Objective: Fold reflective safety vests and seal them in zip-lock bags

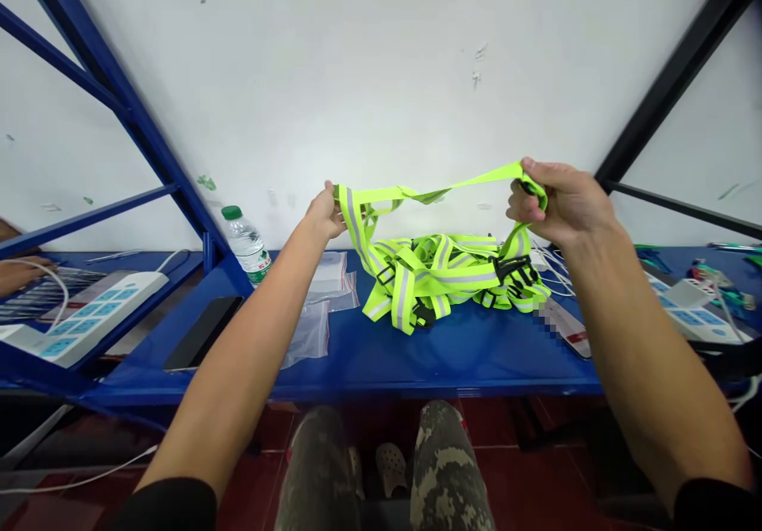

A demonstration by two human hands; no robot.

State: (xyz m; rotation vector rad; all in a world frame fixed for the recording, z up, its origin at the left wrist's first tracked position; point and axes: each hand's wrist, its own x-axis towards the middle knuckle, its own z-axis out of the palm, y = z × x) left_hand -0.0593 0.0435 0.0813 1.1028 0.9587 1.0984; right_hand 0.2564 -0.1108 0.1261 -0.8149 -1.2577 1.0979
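Observation:
Between my two hands a neon yellow reflective strap [386, 194] with a grey stripe is stretched above the table. My left hand [326, 212] pinches its left end, from which a length hangs down. My right hand [556, 198] is closed round the other end, where a black plastic fitting shows by the fingers. Below lies a tangled heap of the same reflective straps [440, 265] with black buckles [517, 269]. Whether the held strap joins the heap I cannot tell.
On the blue table [417, 368], clear zip bags [309, 332], a black phone [204, 332] and a water bottle [247, 245] lie or stand to the left. A second phone [568, 328] is right. Power strips [101, 317] flank both sides; another person's hand [24, 273] shows far left.

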